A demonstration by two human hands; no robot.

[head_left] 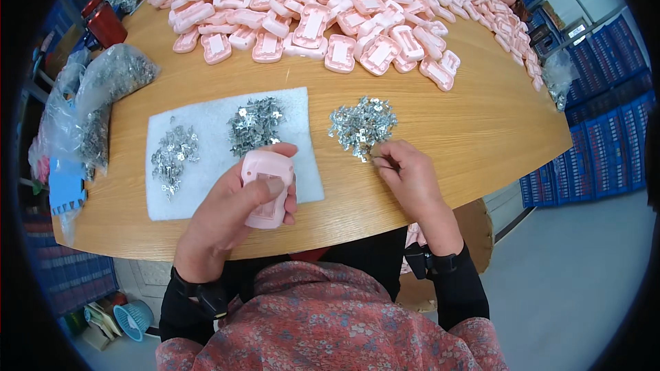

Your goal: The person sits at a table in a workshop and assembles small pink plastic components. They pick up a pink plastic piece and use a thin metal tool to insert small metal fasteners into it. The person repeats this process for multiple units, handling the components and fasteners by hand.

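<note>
Wooden tabletop (pixel 481 130) carries heaped pink casings (pixel 313 24) beyond the white mat (pixel 213 130), apparently leaving working room. Over the mat, the left hand (pixel 223 213) clasps one casing (pixel 268 167), thumb pressed down, seemingly to steady it; right of the mat, the right hand (pixel 414 175) reaches small metal parts (pixel 362 126), its pinch too hidden to tell.

I see pale pink on the casing (pixel 268 165) and the heap (pixel 316 24), silver on the metal pieces (pixel 362 127), white on the mat (pixel 213 113), tan wood grain across the surface (pixel 495 124), black sleeves (pixel 464 295), and small flowers over the reddish smock (pixel 330 323).
</note>
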